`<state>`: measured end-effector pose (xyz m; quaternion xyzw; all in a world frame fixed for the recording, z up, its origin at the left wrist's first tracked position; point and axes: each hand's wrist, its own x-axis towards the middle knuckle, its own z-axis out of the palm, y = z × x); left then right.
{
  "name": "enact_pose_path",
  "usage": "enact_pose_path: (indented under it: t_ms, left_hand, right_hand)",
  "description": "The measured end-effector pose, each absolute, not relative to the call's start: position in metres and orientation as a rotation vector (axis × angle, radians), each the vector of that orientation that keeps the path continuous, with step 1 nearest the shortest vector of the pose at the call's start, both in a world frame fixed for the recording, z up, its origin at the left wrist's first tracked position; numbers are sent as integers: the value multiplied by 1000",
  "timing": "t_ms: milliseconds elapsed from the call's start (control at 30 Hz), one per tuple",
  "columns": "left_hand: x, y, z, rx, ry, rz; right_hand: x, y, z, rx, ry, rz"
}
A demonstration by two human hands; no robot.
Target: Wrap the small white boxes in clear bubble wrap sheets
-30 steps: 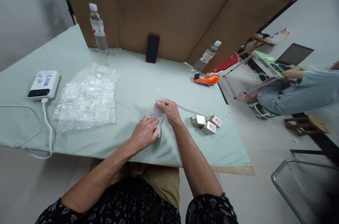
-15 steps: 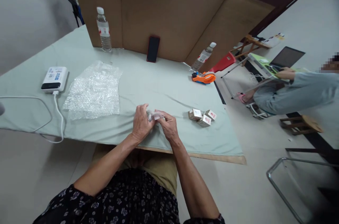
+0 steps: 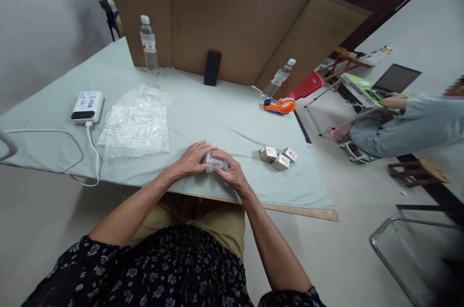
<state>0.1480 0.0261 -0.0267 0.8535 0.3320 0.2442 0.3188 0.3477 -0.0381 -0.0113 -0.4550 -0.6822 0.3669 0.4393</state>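
Observation:
Near the table's front edge, a small bundle of bubble wrap (image 3: 213, 163) lies between my two hands. My left hand (image 3: 193, 157) grips it from the left, fingers curved over its far side and thumb in front. From the right, my right hand (image 3: 231, 168) holds it the same way. Whatever the wrap may contain is hidden. To the right of my hands, small printed boxes (image 3: 281, 162) stand close together. A flat stack of bubble wrap sheets (image 3: 139, 123) rests on the cloth to the left.
A white power bank (image 3: 88, 107) with a cable lies at left. Water bottles (image 3: 149, 46) and a phone (image 3: 212, 68) stand by the cardboard screen (image 3: 232, 21). An orange tape dispenser (image 3: 281, 105) is at the right edge. Beyond, a person (image 3: 416, 123) sits at a laptop.
Both hands have lowered the bubble-wrapped bundle slightly toward the table and now cup it from both sides instead of pinching its end. The view has shifted a little.

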Motion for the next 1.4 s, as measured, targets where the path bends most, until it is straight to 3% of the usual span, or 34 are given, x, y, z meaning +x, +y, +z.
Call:
enact_pose_path:
  t_ms: [233,500,600,833,1167,1400]
  left_hand:
    - [159,25,-21,2094,889,807]
    - [163,28,4,1737,1237,531]
    - [163,33,2,1801,1342,519]
    - [158,31,-6,1455,974,718]
    - [160,26,-11,1332,906,766]
    - [162,18,-9,1243,820,718]
  right_hand:
    - [349,-32,-16,-1131,-1754,826]
    - [352,-21,-2,-1096,-1398,1352]
    - [347,-21,-8,-1102,-1341,1400]
    - [346,-15,-19,-1136,-1200,1422]
    - [348,-17,-25,-1227,-1218,1220]
    - [339,-27,-28,-1293,-1085,1270]
